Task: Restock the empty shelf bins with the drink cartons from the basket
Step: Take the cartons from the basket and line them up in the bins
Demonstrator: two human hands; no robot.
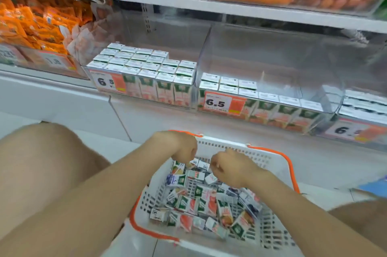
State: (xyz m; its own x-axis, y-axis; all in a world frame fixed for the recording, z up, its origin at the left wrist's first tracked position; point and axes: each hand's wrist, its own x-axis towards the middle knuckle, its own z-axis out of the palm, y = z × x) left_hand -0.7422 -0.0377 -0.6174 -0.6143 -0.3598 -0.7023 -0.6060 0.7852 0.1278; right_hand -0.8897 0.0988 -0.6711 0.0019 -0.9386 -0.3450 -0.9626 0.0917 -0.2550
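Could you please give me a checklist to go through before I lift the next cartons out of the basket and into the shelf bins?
1. Stock in the basket: ok, many drink cartons lie loose in it.
2. Room in the middle bin: ok, mostly bare behind its front row.
3. Grip of the left hand: cannot tell, its fingers curl down out of sight.
4. Grip of the right hand: cannot tell, its fingers are hidden likewise.
5. The orange handles: ok, folded down along the rim, not across the cartons.
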